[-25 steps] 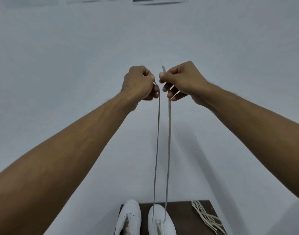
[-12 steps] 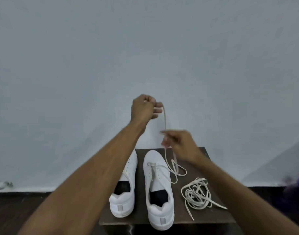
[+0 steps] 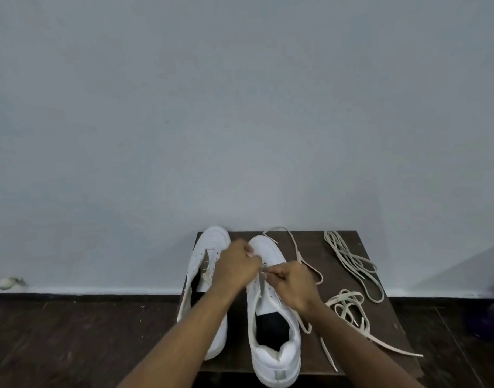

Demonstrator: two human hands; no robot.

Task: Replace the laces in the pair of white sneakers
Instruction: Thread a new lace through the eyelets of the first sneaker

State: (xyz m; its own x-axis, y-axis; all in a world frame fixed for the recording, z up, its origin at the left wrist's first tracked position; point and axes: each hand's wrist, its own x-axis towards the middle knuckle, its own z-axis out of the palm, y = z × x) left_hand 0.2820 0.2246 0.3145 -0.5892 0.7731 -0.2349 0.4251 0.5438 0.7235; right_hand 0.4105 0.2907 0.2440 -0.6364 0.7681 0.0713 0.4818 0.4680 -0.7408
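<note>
A small dark table (image 3: 338, 247) stands against a pale wall (image 3: 240, 107), dark floor (image 3: 72, 331) around. Both hands, left hand (image 3: 236, 266) and right hand (image 3: 292, 284), pinch a lace (image 3: 295, 245) over the right sneaker (image 3: 271, 317); the left sneaker (image 3: 205, 253) sits beside, spare laces (image 3: 349, 259) right.

Both bare forearms reach forward and converge. The left hand (image 3: 236, 266) is curled closed, fingers (image 3: 250, 252) bent. The right hand (image 3: 292, 284), just beside it, is pinched shut.
</note>
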